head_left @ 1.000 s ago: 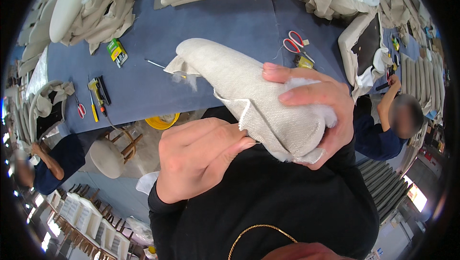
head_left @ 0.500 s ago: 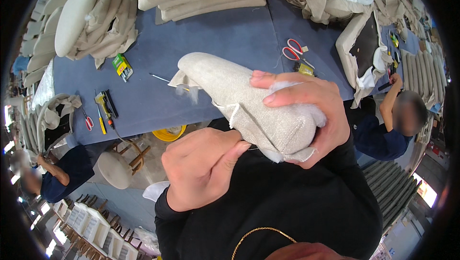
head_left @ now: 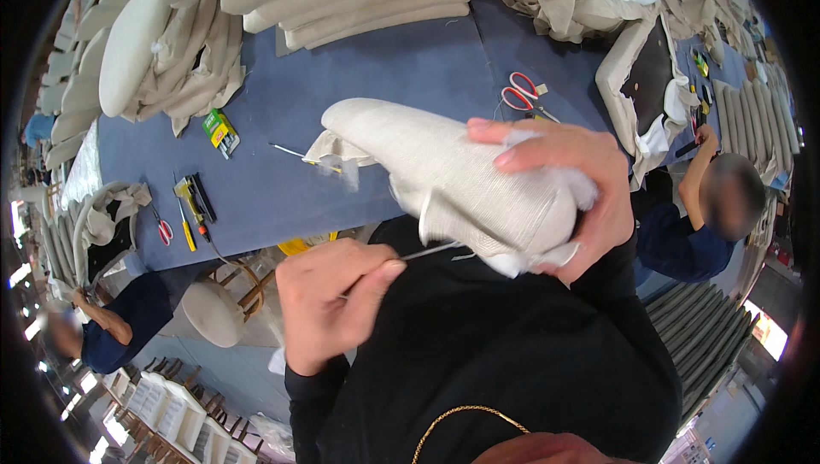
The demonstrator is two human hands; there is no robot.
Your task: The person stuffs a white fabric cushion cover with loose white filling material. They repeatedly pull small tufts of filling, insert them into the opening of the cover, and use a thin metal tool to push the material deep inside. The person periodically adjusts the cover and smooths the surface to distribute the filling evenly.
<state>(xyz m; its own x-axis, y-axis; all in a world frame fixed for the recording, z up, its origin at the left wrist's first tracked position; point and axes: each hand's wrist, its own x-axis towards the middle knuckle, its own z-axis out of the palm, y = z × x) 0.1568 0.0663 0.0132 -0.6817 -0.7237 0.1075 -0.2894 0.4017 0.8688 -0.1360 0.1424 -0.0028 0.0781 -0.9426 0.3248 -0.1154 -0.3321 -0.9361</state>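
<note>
An upholstered piece in beige woven fabric [head_left: 461,178] is held over my lap, its rounded narrow end pointing to the far left. My right hand [head_left: 594,186] grips its thick end, with white stuffing [head_left: 581,186] showing under the fingers. On the near side a loose fabric flap [head_left: 444,218] folds out. My left hand [head_left: 329,297], off to the left, pinches a thin pale thread-like strand [head_left: 431,251] that stretches toward this flap. Another fabric end [head_left: 337,149] and a wisp of white fluff [head_left: 350,175] hang below the narrow end.
The blue table [head_left: 290,96] bears red-handled scissors [head_left: 517,92], a screwdriver [head_left: 186,229], a black-and-yellow tool [head_left: 195,197] and a green-yellow pack [head_left: 220,132]. Cushion stacks [head_left: 350,15] stand at the back. Co-workers sit at left [head_left: 128,319] and right [head_left: 683,242].
My left hand has drawn away to the lower left, and the strand now shows between it and the piece. The piece and my right hand have shifted slightly right.
</note>
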